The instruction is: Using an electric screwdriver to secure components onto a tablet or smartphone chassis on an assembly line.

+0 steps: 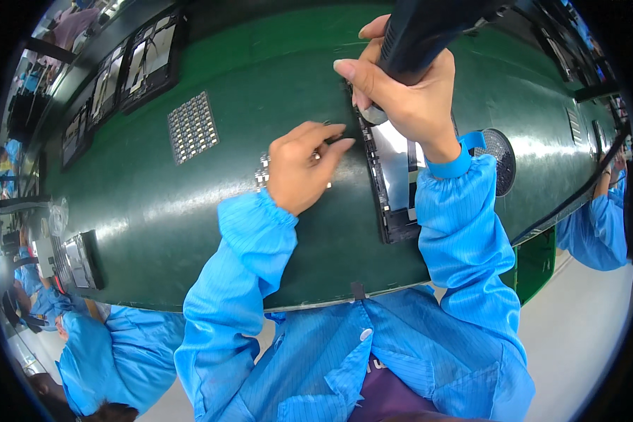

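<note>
My right hand [415,98] grips a black cylindrical power tool [420,39] with slots in its side; its exact kind I cannot make out. A rounded grey piece [375,114] shows below the fingers, at the upper left edge of a flat black device housing [397,231] with silvery panels. My right forearm covers part of the housing. Left of it, my left hand [299,165] is slightly blurred, thumb and fingers drawn together around a small dark thing [335,138] too small to name. Small light parts [262,172] lie beside and partly under this hand.
A sheet of small parts in rows [193,128] lies on the green mat [155,232]. Several open device housings [148,63] stand at the far left. A dark round mesh dish [498,162] sits beside my right sleeve. Co-workers in blue [119,352] are on both sides.
</note>
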`<state>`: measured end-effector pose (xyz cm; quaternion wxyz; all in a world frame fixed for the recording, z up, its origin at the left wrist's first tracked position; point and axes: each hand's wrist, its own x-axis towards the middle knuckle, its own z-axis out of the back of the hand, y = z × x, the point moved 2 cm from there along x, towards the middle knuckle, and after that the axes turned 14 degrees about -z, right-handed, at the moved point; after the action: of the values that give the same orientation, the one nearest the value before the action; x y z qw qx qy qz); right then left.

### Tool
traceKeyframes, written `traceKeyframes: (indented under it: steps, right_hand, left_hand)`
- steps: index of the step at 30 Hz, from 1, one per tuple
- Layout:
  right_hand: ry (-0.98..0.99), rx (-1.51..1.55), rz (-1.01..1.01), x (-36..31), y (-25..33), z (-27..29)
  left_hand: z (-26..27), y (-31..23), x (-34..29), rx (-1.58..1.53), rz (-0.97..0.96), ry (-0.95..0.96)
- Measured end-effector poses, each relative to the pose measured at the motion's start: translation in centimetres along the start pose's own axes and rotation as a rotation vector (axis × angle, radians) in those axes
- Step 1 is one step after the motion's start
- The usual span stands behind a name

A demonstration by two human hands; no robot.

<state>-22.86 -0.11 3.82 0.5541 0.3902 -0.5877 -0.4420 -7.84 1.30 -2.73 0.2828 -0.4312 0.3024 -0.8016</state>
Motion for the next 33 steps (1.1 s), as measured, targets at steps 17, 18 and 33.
traceKeyframes:
  steps: [17,18,33]
  right_hand:
    - [-0.021,-0.059,-0.081,0.6,-1.1,0.3]
    - [-0.018,-0.061,-0.059,0.6,-1.3,0.4]
    - [-0.175,-0.055,0.005,0.4,-0.6,0.7]
  left_hand:
    - [1.2,-1.4,-3.6,-0.080,0.015,0.020]
    - [0.6,-2.2,-3.8,-0.030,-0.095,0.078]
    - [-6.4,-5.6,-5.2,0.225,-0.569,0.350]
